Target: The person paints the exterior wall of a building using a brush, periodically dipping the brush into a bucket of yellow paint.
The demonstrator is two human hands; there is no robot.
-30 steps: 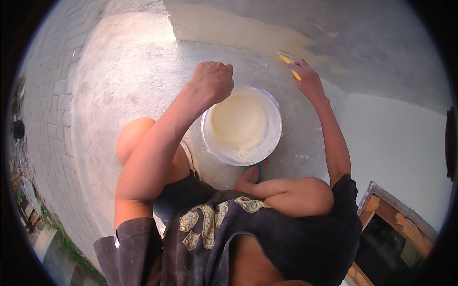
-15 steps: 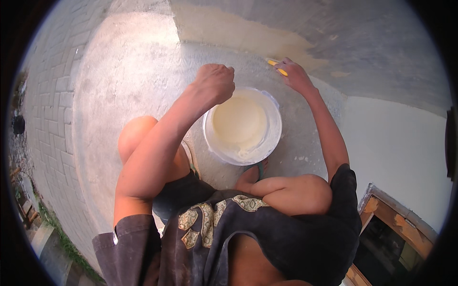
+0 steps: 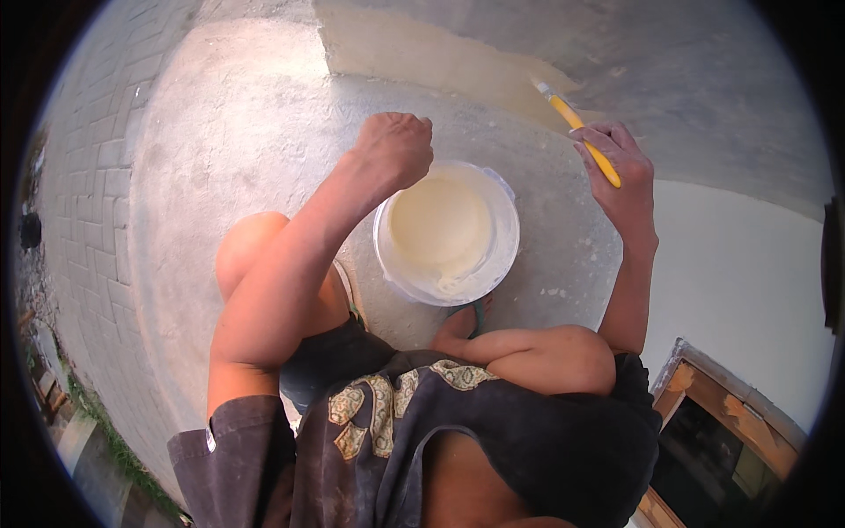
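Note:
A white plastic bucket (image 3: 508, 238) with cream-coloured paint (image 3: 440, 224) inside stands on the concrete floor between my bent legs. My left hand (image 3: 393, 151) is closed in a fist over the bucket's far left rim; its fingertips are hidden, so what they hold cannot be made out. To the right, my right hand (image 3: 627, 180) grips a paintbrush (image 3: 563, 111) by its yellow handle. The brush's pale bristles point up and left, in front of a cream-painted band low on the grey wall. Whether they touch the wall is unclear.
The grey wall (image 3: 704, 97) runs along the far right, meeting a pale white wall (image 3: 731, 255). A wooden frame (image 3: 735, 396) with peeling paint sits at lower right. Paving blocks (image 3: 92, 194) lie left of the concrete floor (image 3: 220, 150). My sandalled foot (image 3: 458, 327) is beside the bucket.
My right hand has moved right and slightly nearer with the paintbrush, now raised along the wall with its bristles in plain view. My left hand and the bucket have hardly moved.

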